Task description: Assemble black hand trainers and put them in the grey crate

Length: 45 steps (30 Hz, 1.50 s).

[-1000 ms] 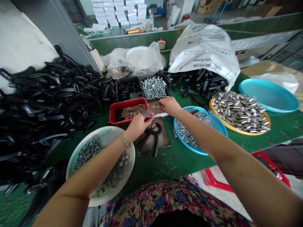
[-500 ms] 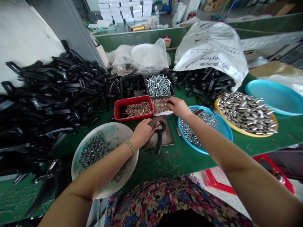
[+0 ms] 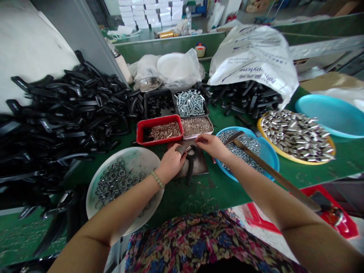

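A black plastic handle [image 3: 190, 171] with a round ring-shaped end lies on a flat metal plate [image 3: 202, 167]. My left hand [image 3: 172, 162] is closed at the ring end, its fingers gripping the part beside a small shiny metal piece. A dark grey wrap covers one of its fingers. Just right of the ring, my right hand [image 3: 212, 145] is pinched; whatever sits between its fingertips is too small to make out. Behind it stands a white tray of tiny copper-coloured pieces [image 3: 198, 126], next to a red tray [image 3: 139, 133] of thin copper-coloured pins.
A hammer [image 3: 261, 163] lies across a blue basin [image 3: 276, 159] of nuts, under my right forearm. A white basin [image 3: 155, 159] of metal rings stands left. Black handles [image 3: 71, 102] are heaped far left. Screws [image 3: 190, 103] fill a back tray; a yellow basin [image 3: 321, 162] holds metal sleeves.
My right hand has come back from the tray of tiny copper-coloured pieces towards the ring end of the handle. My left hand stays about where it was.
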Each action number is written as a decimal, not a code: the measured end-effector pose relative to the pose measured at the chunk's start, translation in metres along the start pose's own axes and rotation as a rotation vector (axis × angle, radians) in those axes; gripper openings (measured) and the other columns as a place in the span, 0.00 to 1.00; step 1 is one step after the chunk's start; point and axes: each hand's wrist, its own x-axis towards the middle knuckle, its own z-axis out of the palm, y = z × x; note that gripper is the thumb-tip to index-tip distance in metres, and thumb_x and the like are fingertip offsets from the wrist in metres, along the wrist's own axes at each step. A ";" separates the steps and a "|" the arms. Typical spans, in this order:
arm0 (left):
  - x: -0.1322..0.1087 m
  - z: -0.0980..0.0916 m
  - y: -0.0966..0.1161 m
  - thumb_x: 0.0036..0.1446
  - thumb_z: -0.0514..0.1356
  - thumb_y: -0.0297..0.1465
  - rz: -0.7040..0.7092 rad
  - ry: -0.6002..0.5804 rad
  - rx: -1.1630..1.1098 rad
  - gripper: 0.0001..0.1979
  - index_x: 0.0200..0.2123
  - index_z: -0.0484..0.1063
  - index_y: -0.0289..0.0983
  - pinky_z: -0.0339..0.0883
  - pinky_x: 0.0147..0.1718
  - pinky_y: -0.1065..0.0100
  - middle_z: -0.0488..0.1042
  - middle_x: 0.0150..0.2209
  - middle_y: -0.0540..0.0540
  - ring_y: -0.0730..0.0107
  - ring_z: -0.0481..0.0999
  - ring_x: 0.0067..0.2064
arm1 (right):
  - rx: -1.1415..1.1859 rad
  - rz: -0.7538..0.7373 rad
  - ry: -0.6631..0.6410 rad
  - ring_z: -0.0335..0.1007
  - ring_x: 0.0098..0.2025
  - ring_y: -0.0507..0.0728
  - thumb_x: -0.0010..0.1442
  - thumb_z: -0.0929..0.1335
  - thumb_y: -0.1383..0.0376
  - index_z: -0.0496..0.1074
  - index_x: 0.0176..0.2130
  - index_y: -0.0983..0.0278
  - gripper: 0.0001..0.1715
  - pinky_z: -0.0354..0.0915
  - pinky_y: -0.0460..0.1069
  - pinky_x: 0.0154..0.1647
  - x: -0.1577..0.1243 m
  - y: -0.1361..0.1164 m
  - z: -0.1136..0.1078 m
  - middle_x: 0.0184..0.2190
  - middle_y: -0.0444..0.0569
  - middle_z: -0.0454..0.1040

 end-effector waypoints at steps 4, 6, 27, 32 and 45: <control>-0.007 0.002 0.003 0.63 0.51 0.33 -0.024 0.027 -0.027 0.10 0.41 0.69 0.36 0.66 0.47 0.66 0.70 0.43 0.44 0.65 0.72 0.43 | 0.057 0.007 -0.065 0.74 0.33 0.54 0.56 0.65 0.68 0.75 0.37 0.65 0.10 0.70 0.49 0.36 -0.001 0.000 0.003 0.33 0.47 0.78; -0.008 0.003 0.004 0.63 0.51 0.32 -0.029 0.031 -0.015 0.10 0.41 0.70 0.36 0.66 0.46 0.65 0.71 0.42 0.43 0.64 0.72 0.42 | 0.055 -0.011 -0.065 0.74 0.34 0.53 0.56 0.65 0.69 0.75 0.36 0.64 0.09 0.69 0.49 0.39 0.000 0.000 0.004 0.33 0.47 0.78; -0.010 0.015 -0.001 0.59 0.56 0.34 -0.437 0.061 -0.758 0.09 0.38 0.72 0.37 0.69 0.37 0.69 0.77 0.33 0.47 0.67 0.77 0.36 | -0.112 -0.104 -0.015 0.71 0.32 0.53 0.57 0.67 0.66 0.73 0.33 0.65 0.04 0.66 0.48 0.35 0.004 0.019 0.018 0.30 0.47 0.76; -0.011 0.016 -0.002 0.58 0.57 0.33 -0.423 0.054 -0.746 0.07 0.37 0.72 0.38 0.69 0.39 0.68 0.77 0.33 0.47 0.67 0.77 0.36 | -0.200 -0.173 -0.018 0.72 0.35 0.55 0.60 0.65 0.67 0.73 0.35 0.65 0.06 0.66 0.50 0.38 0.003 0.017 0.016 0.32 0.49 0.76; -0.009 0.011 0.004 0.62 0.54 0.32 -0.187 0.143 -0.340 0.08 0.37 0.70 0.35 0.65 0.48 0.65 0.68 0.39 0.45 0.67 0.71 0.41 | -0.680 -0.453 -0.139 0.69 0.43 0.60 0.64 0.59 0.72 0.70 0.38 0.70 0.12 0.66 0.53 0.44 -0.010 0.010 0.023 0.38 0.60 0.73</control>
